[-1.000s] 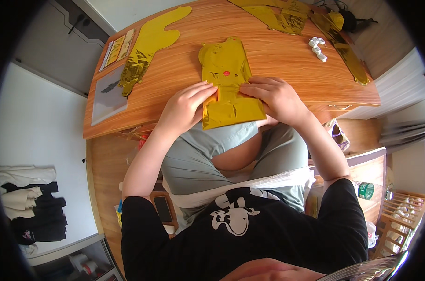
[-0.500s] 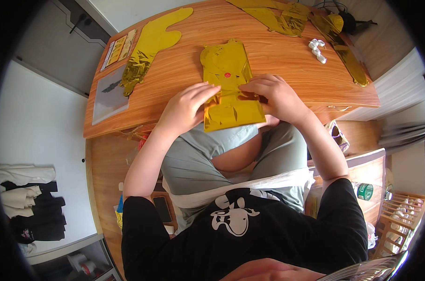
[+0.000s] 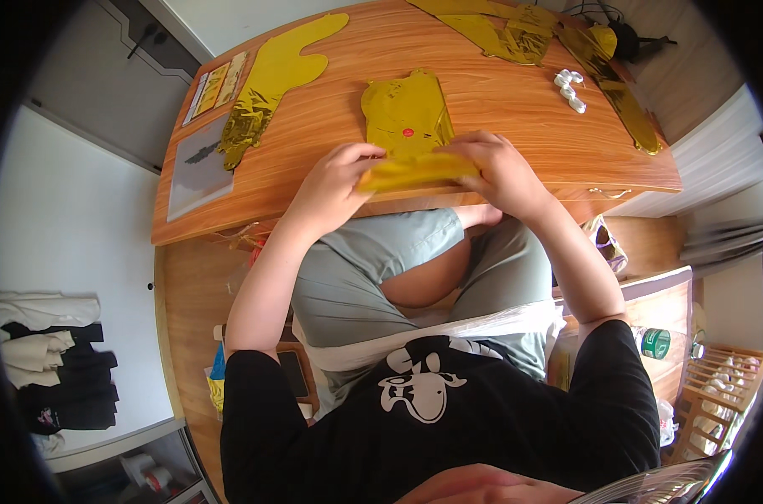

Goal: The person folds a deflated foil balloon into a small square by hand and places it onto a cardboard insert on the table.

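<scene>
A flat gold foil balloon with a small red dot lies on the wooden desk in front of me. Its near end is lifted at the desk's front edge and blurred by motion. At the left side of that lifted end, my left hand pinches the foil between thumb and fingers. My right hand grips the opposite side, fingers bent over the foil. Both hands are closed on the same balloon; its far part rests flat on the desk.
Another flat gold foil balloon lies at the desk's left, beside a printed card and a clear plastic sleeve. More gold foil lies at the far right, with a long piece and curled white ribbon nearby.
The balloon's near end, hanging flat past the desk edge before, has been raised and folded up toward the desk. Both hands stay at its sides.
</scene>
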Demonstrator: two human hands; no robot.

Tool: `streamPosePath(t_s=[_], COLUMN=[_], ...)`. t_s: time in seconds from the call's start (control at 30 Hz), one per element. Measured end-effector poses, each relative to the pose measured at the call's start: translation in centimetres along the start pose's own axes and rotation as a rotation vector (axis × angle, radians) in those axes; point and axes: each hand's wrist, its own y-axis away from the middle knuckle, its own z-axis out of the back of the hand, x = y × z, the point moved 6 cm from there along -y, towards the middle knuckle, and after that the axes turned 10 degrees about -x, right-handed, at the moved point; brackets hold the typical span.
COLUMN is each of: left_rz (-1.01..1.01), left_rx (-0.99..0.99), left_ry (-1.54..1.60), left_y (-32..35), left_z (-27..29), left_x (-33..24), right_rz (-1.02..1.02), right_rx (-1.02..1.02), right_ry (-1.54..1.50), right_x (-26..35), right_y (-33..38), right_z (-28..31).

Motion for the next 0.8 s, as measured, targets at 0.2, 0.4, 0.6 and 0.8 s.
streamPosePath(t_s=[0.2, 0.4, 0.6, 0.8], left_rz=[0.452, 0.494, 0.487, 0.542], left_rx=[0.025, -0.327, -0.328, -0.220], left_ry=[0.066, 0.328, 0.264, 0.166], left_y=[-1.3, -0.9, -1.2, -2.1], left_z=[-0.4, -0.3, -0.3, -0.5], left_x=[2.3, 2.7, 2.8, 3.5], right_rz=[-0.552, -0.603, -0.644, -0.671], right_rx=[0.011, -0.143, -0.133, -0.099], right_ry=[-0.190, -0.197, -0.234, -0.191], right_x=[-1.8, -3.1, -2.8, -3.7], right_y=[-1.9, -2.5, -2.9, -3.5], right_z=[-0.6, -1.1, -1.1, -1.9])
